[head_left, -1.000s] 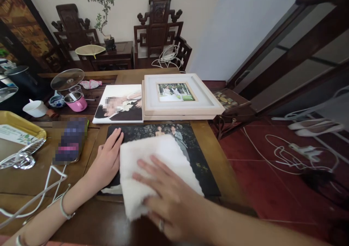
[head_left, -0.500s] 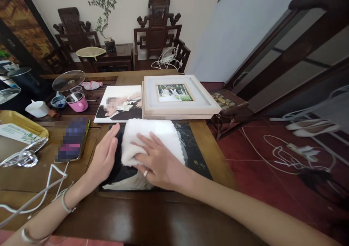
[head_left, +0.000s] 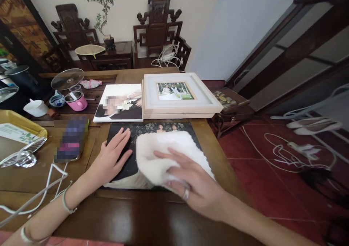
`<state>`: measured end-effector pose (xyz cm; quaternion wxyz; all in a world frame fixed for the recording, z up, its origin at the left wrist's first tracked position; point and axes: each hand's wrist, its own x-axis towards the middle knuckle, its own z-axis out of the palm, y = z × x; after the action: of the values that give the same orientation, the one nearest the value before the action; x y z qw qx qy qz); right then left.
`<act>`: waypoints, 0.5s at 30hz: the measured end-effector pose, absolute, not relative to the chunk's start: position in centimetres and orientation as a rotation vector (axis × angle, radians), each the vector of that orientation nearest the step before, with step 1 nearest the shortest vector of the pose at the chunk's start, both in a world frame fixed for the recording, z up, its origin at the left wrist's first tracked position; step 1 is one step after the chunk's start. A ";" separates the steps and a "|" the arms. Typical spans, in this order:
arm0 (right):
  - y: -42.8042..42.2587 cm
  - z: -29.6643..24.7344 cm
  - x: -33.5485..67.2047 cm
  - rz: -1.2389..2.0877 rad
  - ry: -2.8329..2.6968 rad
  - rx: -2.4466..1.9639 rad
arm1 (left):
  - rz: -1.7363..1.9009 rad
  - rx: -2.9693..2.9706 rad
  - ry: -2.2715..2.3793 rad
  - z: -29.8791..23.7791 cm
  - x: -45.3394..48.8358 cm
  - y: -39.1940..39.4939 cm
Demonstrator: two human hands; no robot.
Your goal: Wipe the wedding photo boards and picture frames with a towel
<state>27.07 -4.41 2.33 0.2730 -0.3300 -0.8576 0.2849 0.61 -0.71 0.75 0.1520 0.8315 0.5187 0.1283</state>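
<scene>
A dark photo panel (head_left: 122,173) lies flat on the wooden table, showing two small figures and a long pale train. Over its right part spreads a folded white towel (head_left: 160,147). My right hand (head_left: 191,180), slightly blurred and wearing a ring, grips the towel's bunched near edge, fingers resting across its top; the thumb is hidden. On the panel's left side rests my left hand (head_left: 113,157), open with fingers stretched forward, holding nothing. Just beyond the panel are a white-edged photo print (head_left: 120,104) and a pale picture frame (head_left: 152,106) with a photo inside.
Left of the panel lie a phone (head_left: 71,138), white cables (head_left: 49,182), a gold tray (head_left: 40,129) and a clear hair claw (head_left: 25,158). Behind them stand a pink mug (head_left: 79,103), a white cup (head_left: 36,108) and a glass lid (head_left: 68,79). The table's right edge drops to red floor.
My right hand has slid the towel right and toward me, uncovering the two figures near the panel's far edge. My left hand has moved slightly right, farther onto the panel.
</scene>
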 end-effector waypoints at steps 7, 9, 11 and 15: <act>-1.2 2.7 26.0 0.986 -1.962 -1.094 | 0.269 2.499 1.516 0.3 0.5 -0.5; 0.2 3.2 24.6 1.102 -1.877 -1.123 | 0.270 2.511 1.517 0.3 0.6 -0.6; 1.8 3.7 22.9 1.209 -1.791 -1.101 | 0.295 2.520 1.519 0.5 0.7 -0.7; 5.1 5.0 19.2 1.369 -1.812 -0.967 | 0.329 2.499 1.533 0.9 0.8 -0.7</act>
<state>19.15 5.07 4.96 0.3304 -0.3696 -0.6929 0.5235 0.82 -0.71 0.87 0.0953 0.8432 0.5173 0.1111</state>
